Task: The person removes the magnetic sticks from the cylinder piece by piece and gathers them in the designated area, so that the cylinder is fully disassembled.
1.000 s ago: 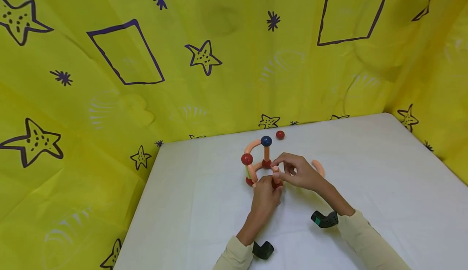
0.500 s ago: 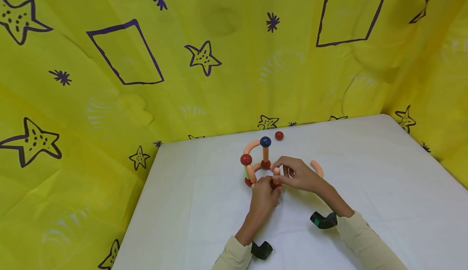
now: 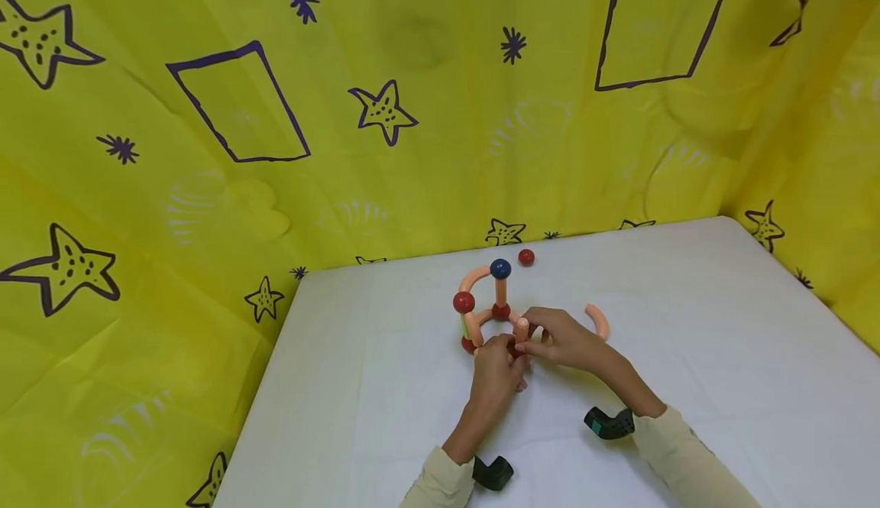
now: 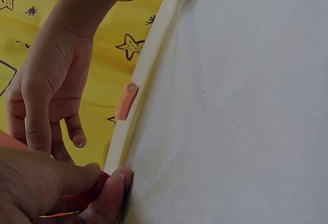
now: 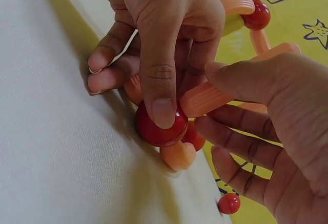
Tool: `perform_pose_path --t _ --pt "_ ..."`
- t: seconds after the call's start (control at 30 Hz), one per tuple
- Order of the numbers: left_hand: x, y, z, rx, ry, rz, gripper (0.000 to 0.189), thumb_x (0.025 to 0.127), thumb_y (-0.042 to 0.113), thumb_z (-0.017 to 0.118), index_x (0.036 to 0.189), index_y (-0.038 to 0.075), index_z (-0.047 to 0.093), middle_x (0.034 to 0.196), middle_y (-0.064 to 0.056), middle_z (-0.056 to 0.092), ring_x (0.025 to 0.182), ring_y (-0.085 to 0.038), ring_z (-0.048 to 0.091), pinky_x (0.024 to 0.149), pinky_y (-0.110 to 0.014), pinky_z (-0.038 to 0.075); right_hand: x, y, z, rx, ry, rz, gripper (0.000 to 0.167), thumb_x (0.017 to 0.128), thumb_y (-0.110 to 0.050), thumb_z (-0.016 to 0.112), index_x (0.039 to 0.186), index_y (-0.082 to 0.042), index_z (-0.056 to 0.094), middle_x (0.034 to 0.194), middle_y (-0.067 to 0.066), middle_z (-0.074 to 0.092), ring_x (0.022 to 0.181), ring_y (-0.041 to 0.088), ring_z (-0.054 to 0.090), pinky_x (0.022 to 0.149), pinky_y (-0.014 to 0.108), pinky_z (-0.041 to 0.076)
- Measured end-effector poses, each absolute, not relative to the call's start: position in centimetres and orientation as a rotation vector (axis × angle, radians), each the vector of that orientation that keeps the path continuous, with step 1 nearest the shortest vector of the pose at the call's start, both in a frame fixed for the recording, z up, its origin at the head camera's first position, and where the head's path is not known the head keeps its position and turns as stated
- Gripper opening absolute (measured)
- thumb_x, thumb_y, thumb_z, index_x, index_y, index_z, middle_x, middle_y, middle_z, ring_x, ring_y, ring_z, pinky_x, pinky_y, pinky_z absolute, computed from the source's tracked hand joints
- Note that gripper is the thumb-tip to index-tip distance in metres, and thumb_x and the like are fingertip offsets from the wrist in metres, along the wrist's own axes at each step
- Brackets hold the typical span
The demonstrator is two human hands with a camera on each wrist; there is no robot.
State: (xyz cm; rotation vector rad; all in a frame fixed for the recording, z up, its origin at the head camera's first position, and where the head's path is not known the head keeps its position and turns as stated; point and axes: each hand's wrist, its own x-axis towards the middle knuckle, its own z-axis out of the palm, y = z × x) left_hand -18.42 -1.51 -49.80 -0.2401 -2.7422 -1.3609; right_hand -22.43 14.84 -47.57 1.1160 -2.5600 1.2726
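Observation:
A ball-and-stick frame of magnetic building pieces stands on the white table. My left hand (image 3: 495, 370) holds a red ball (image 5: 156, 126) at the frame's near right corner, its thumb pressed on the ball. With thumb and fingers my right hand (image 3: 565, 338) pinches a straight orange stick (image 5: 205, 99), whose lower end meets that ball. Seen from the head, this stick stands roughly upright. Behind it are a blue ball (image 3: 500, 268) on an orange upright, a high red ball (image 3: 464, 302) above a green stick (image 3: 465, 327), and curved orange sticks. The fingers partly cover the near corner.
A loose red ball (image 3: 525, 257) lies behind the frame. Right of the right hand lies a curved orange stick (image 3: 598, 320). A yellow patterned cloth (image 3: 426, 172) hangs along the table's back edge (image 3: 399, 260).
My right hand has shifted slightly down and towards me along the orange stick, showing more of the stick's top. The left hand stays on the red ball.

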Motion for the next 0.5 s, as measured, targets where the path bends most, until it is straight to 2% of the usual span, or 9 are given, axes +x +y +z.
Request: perform_pose_path --t 0.3,0.5 --pt "-18.3 -1.5 -49.8 -0.263 -2.732 -1.307 0.025 0.085 0.011 0.076 0.105 -0.001 0.068 0.083 -0.008 0.063 0.037 0.008 0.047 0.043 -0.011 0.041 -22.3 15.4 -47.9 1.086 -2.552 1.357 0.011 0.086 -0.013 0.074 0.093 -0.014 0.065 0.09 -0.003 0.065 0.08 0.007 0.062 0.069 0.025 0.056" --pt "-18.3 -1.4 -49.6 -0.226 -2.76 -1.321 0.027 0.084 0.013 0.077 0.105 -0.001 0.067 0.082 -0.006 0.06 0.038 0.007 0.047 0.042 -0.011 0.042 -22.1 15.9 -48.3 1.017 -2.533 1.439 0.012 0.084 -0.012 0.075 0.094 -0.011 0.069 0.096 0.003 0.069 0.081 0.009 0.064 0.068 0.025 0.057"
